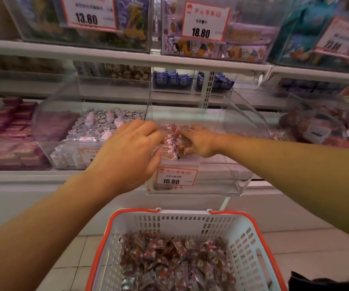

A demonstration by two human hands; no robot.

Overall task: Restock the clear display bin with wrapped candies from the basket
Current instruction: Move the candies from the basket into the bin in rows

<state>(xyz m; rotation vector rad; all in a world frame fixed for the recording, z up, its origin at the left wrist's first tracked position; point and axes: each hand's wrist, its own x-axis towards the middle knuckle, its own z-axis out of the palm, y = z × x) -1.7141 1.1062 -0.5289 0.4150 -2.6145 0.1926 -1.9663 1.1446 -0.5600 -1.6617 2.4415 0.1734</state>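
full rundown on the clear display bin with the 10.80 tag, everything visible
The clear display bin looks like transparent plastic, with curved side walls and an open top. It sits on the lower white shelf, directly above the basket. A red-bordered price label reading 10.80 is on its front. Inside is a small cluster of wrapped candies, between the left hand and right hand; most of the bin looks unfilled.

Fingertips of left hand (127,152) & right hand (200,141) hidden among small red-and-white wrapped candies (172,141); grip unclear. White plastic basket with orange rim (251,238) cut off at bottom edge. Upper shelf packets blurred.
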